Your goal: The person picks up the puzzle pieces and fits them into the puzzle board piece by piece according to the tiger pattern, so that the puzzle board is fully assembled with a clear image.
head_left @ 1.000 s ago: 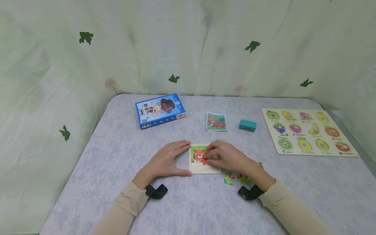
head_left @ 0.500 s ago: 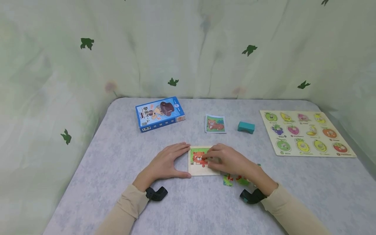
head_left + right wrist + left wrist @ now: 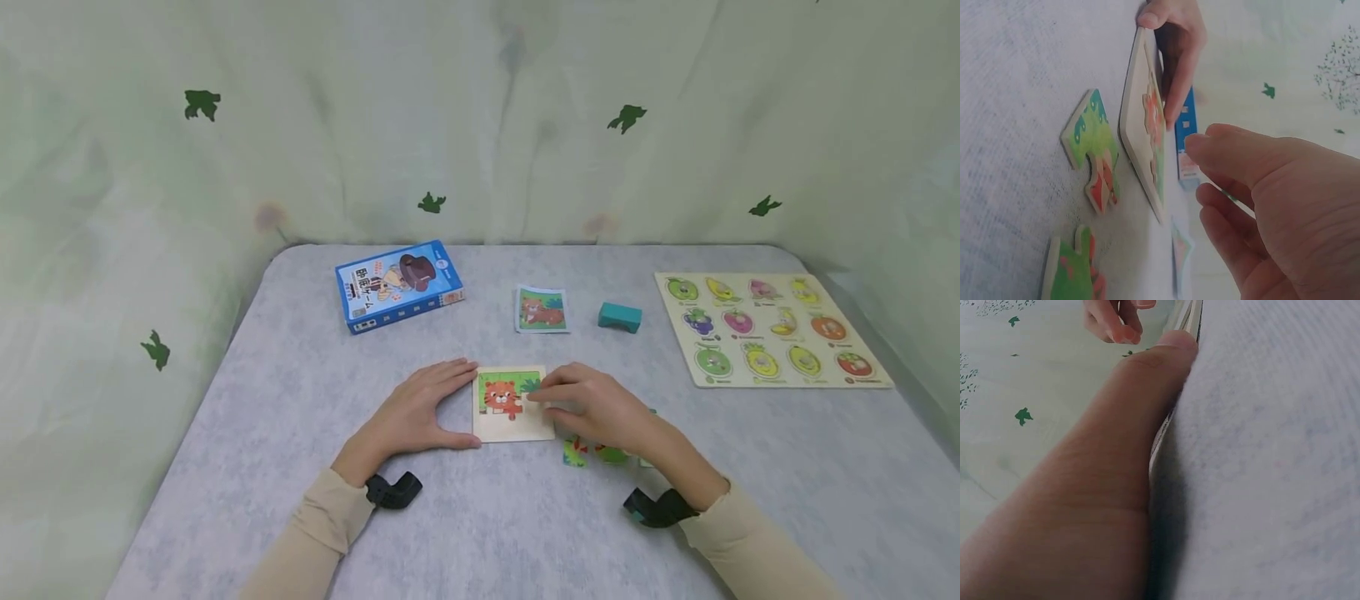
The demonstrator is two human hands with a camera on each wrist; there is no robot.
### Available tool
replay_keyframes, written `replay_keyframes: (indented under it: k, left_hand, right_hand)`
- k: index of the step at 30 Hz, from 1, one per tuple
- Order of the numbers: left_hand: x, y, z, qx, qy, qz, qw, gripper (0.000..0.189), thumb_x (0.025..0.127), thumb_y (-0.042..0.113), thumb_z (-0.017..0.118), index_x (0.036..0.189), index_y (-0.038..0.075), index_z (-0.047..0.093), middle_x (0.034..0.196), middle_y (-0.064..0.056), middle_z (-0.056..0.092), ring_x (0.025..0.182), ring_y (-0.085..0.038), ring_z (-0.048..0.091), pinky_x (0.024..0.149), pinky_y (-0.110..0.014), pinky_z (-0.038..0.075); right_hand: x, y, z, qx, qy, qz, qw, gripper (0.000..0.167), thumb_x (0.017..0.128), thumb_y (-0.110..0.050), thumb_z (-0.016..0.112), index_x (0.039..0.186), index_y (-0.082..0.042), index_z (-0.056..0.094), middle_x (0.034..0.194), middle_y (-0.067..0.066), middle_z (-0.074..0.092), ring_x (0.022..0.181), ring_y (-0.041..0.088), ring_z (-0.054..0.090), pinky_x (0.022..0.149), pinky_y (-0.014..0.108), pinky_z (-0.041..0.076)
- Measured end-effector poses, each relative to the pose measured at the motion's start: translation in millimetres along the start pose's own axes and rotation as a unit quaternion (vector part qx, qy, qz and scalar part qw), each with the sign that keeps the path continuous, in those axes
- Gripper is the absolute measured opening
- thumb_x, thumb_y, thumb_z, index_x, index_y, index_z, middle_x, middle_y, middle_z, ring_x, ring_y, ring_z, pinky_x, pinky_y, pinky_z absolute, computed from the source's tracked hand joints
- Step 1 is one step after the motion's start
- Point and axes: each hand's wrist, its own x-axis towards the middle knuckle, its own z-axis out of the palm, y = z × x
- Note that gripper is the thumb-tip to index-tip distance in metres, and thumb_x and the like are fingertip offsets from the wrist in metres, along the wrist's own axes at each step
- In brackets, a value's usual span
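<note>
A small wooden puzzle board [image 3: 495, 430] lies flat on the table between the hands. Fitted pieces in its upper part show an orange tiger [image 3: 500, 397] on green; its lower part is bare wood. My left hand [image 3: 416, 412] rests at the board's left side, thumb by the near corner and fingertips by the far one. Just over the board's right side is my right hand [image 3: 596, 407], fingers loosely bent. In the right wrist view its thumb and fingers are apart with nothing seen between them. Loose puzzle pieces [image 3: 1094, 134] lie near the board, partly under the right forearm.
Behind the board are a picture card [image 3: 542, 311] and a teal block [image 3: 620, 317]. A blue game box [image 3: 401, 285] lies at the back left. A large fruit puzzle board [image 3: 772, 333] lies at the right. A pale cloth [image 3: 480, 125] hangs behind the table.
The right hand has drawn back to the right from the tiger picture, uncovering more green at the board's upper right. The left hand stays at the board's edge. The view has shifted slightly.
</note>
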Motion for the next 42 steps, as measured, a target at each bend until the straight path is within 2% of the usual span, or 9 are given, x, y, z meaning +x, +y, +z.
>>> replay_keyframes:
  k: [13, 21, 33, 42]
  left_hand:
    - [0.3, -1.0, 0.3, -0.005, 0.011, 0.013, 0.9998, 0.104, 0.076, 0.068, 0.081, 0.157, 0.014, 0.046, 0.163, -0.002, 0.042, 0.152, -0.025, 0.036, 0.122, -0.054, 0.035]
    - [0.5, -1.7, -0.5, -0.004, 0.004, 0.008, 1.0, 0.105, 0.076, 0.07, 0.08, 0.158, 0.016, 0.044, 0.164, 0.0, 0.041, 0.153, -0.023, 0.035, 0.123, -0.053, 0.033]
    - [-1.4, -1.0, 3.0, -0.01, 0.006, 0.005, 0.9999, 0.105, 0.076, 0.071, 0.079, 0.158, 0.017, 0.044, 0.164, 0.001, 0.04, 0.153, -0.022, 0.035, 0.123, -0.052, 0.034]
    - [-1.3, -1.4, 1.7, -0.004, 0.007, 0.004, 1.0, 0.105, 0.076, 0.071, 0.079, 0.158, 0.016, 0.044, 0.164, 0.0, 0.041, 0.153, -0.023, 0.035, 0.123, -0.051, 0.033]
  right_hand:
    - [-17.3, 7.2, -9.9, 0.0, 0.057, -0.004, 0.9983, 0.035, 0.085, -0.009, 0.085, 0.119, -0.015, 0.079, 0.112, 0.0, 0.071, 0.101, 0.015, 0.065, 0.079, 0.028, 0.06]
    - [-26.2, 9.5, -15.3, 0.0, 0.069, 0.025, 0.9973, 0.034, 0.086, -0.011, 0.085, 0.119, -0.016, 0.079, 0.114, -0.001, 0.071, 0.106, 0.016, 0.065, 0.083, 0.034, 0.061]
    - [-37.4, 16.7, -16.8, -0.016, 0.108, 0.02, 0.9938, 0.035, 0.083, -0.008, 0.086, 0.117, -0.013, 0.079, 0.11, 0.001, 0.072, 0.102, 0.019, 0.067, 0.081, 0.038, 0.061]
    - [-46.2, 20.1, -16.7, -0.009, 0.124, 0.039, 0.9915, 0.037, 0.082, -0.005, 0.086, 0.118, -0.012, 0.079, 0.112, 0.001, 0.073, 0.105, 0.02, 0.068, 0.081, 0.04, 0.063]
